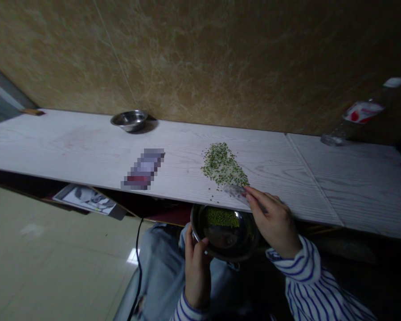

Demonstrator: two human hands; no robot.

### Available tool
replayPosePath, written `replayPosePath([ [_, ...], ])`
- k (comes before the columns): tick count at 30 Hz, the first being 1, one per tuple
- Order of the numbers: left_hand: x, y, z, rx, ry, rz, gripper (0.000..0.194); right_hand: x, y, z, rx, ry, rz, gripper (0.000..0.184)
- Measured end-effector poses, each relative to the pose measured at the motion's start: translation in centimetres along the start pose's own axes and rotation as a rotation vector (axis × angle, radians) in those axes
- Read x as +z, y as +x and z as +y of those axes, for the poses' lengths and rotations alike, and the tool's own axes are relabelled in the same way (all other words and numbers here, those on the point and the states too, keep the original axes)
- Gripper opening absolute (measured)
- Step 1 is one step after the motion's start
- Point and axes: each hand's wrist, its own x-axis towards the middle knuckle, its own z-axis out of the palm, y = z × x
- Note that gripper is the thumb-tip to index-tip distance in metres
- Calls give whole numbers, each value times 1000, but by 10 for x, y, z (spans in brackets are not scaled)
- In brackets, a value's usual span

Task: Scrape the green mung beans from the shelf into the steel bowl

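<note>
Grains (222, 162), centre of frame: green, few paler. Bowl (218, 240), lower centre: dark silver. Bench (183, 142), across middle: whitish, with grey wood-grain lines. Sleeve (316, 278), lower right: white, dark blue stripes. Trousers (160, 263), lower centre: faded light blue. Wall (200, 58), top: brownish gold, marbled with paler veins. Bottle (362, 112), right side: colourless, cap (394, 82) white, label (364, 111) white and red.

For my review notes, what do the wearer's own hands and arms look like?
The left hand and right hand are gloveless. The left sleeve and right sleeve are white fabric with dark blue stripes, the right gathered into a cuff.
</note>
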Motion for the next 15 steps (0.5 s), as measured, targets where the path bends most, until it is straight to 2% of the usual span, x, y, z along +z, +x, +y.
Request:
replayPosePath([
  [8, -1, 0, 2, 31, 23, 19, 61, 5, 5, -8, -33, 1, -26, 26],
  [13, -2, 1, 0, 0, -10, 44, 61, 9, 11, -6, -19, -11, -9, 26],
  [15, -3, 1, 0, 47, 34, 59, 59, 12, 14, -7, -30, -18, -23, 26],
])
